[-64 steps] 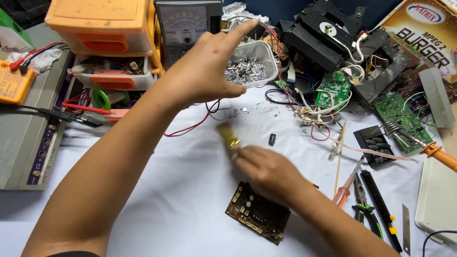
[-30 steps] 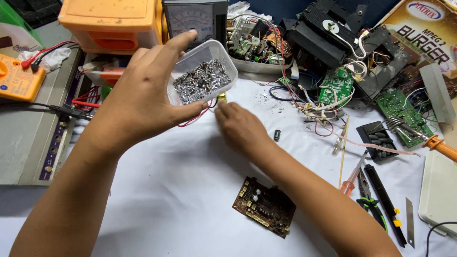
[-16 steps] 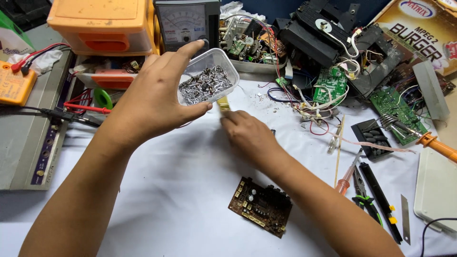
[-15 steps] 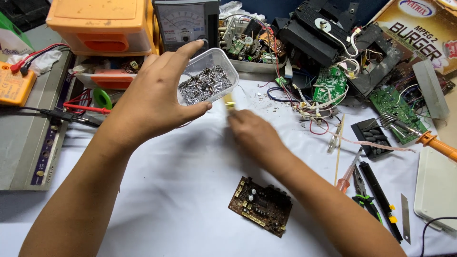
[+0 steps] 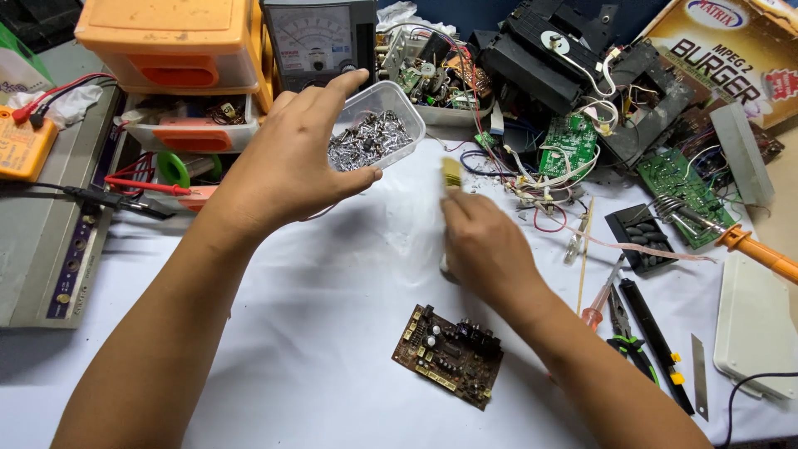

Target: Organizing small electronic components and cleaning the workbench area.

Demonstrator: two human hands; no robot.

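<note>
My left hand [image 5: 291, 166] grips a clear plastic tub [image 5: 378, 125] full of small silvery metal parts and holds it tilted above the white cloth. My right hand [image 5: 486, 245] is closed on a small brush; its yellowish bristles [image 5: 451, 173] stick out toward the far side, just right of the tub. A brown circuit board [image 5: 449, 356] with black components lies flat on the cloth in front of my right wrist.
Orange drawer boxes [image 5: 170, 50] and an analog meter [image 5: 320, 41] stand at the back left. A heap of green boards [image 5: 569, 150], wires and black casings fills the back right. A soldering iron [image 5: 748, 245], screwdriver [image 5: 603, 295], pliers [image 5: 628, 333] and a white box [image 5: 756, 324] lie at right.
My left hand lifted the tub from the back and now holds it steady. My right hand with the brush swept up beside the tub, then drew slightly right.
</note>
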